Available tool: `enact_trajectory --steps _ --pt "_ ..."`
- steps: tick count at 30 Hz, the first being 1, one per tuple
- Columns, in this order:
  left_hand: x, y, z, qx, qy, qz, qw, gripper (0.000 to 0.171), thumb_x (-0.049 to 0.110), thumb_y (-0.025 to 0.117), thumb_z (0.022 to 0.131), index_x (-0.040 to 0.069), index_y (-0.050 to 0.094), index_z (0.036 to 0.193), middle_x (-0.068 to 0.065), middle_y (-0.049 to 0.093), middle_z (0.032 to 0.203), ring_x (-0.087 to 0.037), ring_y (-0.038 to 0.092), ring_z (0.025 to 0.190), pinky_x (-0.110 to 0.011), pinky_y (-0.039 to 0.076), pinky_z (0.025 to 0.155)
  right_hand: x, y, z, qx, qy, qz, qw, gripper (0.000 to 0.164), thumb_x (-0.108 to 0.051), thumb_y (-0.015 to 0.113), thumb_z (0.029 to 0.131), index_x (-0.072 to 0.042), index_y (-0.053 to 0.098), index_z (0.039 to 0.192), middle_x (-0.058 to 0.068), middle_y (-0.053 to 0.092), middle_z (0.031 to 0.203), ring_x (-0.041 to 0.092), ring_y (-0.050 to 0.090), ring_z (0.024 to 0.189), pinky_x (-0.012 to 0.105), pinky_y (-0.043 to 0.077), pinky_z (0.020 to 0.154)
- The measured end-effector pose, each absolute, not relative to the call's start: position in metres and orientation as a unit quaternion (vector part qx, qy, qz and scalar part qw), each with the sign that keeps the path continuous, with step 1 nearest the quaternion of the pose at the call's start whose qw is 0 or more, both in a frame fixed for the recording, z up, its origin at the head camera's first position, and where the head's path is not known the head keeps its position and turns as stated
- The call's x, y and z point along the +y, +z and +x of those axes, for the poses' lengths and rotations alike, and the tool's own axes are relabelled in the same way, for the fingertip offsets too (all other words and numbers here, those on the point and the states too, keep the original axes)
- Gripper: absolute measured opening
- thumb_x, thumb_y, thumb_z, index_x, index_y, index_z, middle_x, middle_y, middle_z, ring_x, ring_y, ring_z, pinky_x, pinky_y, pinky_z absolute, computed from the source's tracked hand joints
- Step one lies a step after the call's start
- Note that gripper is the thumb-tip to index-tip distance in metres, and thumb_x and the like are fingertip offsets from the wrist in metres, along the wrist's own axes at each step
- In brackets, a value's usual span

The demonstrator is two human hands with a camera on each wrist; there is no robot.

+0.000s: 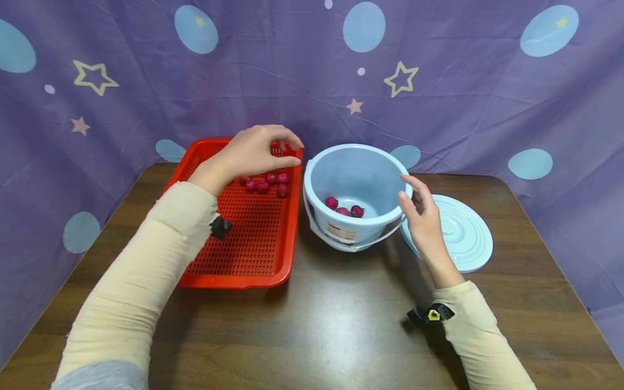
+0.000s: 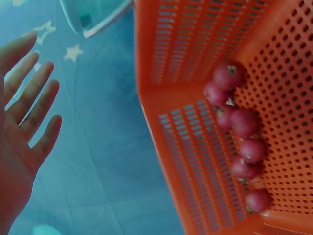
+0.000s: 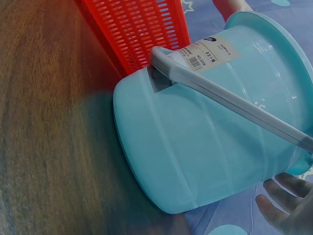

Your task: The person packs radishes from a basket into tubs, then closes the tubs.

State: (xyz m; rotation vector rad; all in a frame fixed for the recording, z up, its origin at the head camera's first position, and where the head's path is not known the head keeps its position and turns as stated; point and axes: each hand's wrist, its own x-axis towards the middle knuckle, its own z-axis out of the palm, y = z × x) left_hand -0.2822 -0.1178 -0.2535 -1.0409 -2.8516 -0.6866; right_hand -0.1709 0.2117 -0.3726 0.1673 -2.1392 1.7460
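Observation:
My left hand point(image 1: 260, 149) hovers over the right part of a red perforated basket point(image 1: 287, 246), fingers and thumb apart with nothing between them. Several radishes point(image 1: 262, 187) lie in the basket below it, and in the left wrist view radishes point(image 2: 244, 122) gather along its slotted wall. To the right stands a light blue bucket point(image 1: 353, 154) with its handle hanging at the front. Some radishes point(image 1: 343, 211) lie on its bottom. My right hand point(image 1: 423, 216) is at the bucket's right rim, fingertips against it; in the right wrist view its fingers point(image 3: 283, 198) are loosely spread beside the bucket wall.
A light blue lid point(image 1: 465, 233) lies on the wooden table point(image 1: 331, 330), right of the bucket and partly behind my right hand. Behind the table hangs a purple cloth point(image 1: 302, 70) with stars and ovals. The bucket carries a printed label point(image 3: 210, 51).

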Motion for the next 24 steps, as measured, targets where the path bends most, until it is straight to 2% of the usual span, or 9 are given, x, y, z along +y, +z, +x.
enact_trajectory --steps 5,11,24 --pt "-0.131 -0.264 -0.29 -0.922 -0.246 -0.3 0.006 0.035 0.036 0.073 0.09 0.017 0.07 0.119 -0.002 0.067 0.112 -0.019 0.057 0.101 -0.039 0.043 0.091 0.211 -0.372 -0.17 -0.761 0.618 0.058 0.187 0.042 -0.014 0.053 0.101 -0.004 0.05 0.142 0.015 0.051 0.141 0.019 0.051 0.121 0.024 0.039 0.098" --pt "-0.145 -0.28 -0.3 -0.926 -0.28 -0.252 -0.022 0.033 0.034 0.071 0.092 0.017 0.069 0.12 -0.001 0.066 0.114 -0.02 0.057 0.105 -0.042 0.043 0.095 0.211 -0.371 -0.169 -0.763 0.616 0.056 0.186 0.042 -0.014 0.054 0.101 -0.004 0.05 0.142 0.016 0.051 0.141 0.02 0.051 0.122 0.024 0.039 0.098" --pt "-0.145 -0.333 -0.316 -0.942 -0.232 -0.235 -0.055 0.034 0.032 0.071 0.091 0.015 0.07 0.12 -0.004 0.066 0.121 -0.026 0.057 0.112 -0.046 0.041 0.102 0.21 -0.373 -0.169 -0.763 0.615 0.061 0.187 0.042 -0.013 0.053 0.102 -0.003 0.049 0.142 0.015 0.051 0.141 0.015 0.051 0.12 0.023 0.038 0.097"
